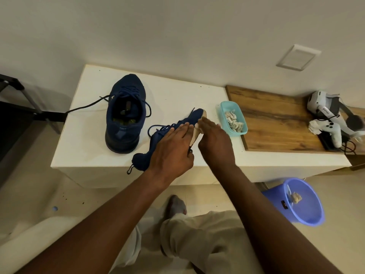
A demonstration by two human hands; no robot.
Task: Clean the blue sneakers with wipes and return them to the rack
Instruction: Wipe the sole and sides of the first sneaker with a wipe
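You're mid-wipe on the sole: your left hand point(169, 147) rests flat-fingered on the tipped sneaker point(154, 141) at table centre, and your right hand point(212, 139) presses a wipe point(197, 125) to it with straight fingers. Next, I'd work heelward with steady pressure. Count two sneakers, the second sneaker point(124, 113) upright at ten o'clock, one tub point(240, 133) of wipes at two, and one bin point(276, 200) at five

Both bare forearms reach from near to far, converging. The left hand point(169, 147) lies with straight fingers flat along the blue sneaker point(141, 161); just right of it the right hand point(214, 141), fingers extended, presses a wipe point(197, 126).
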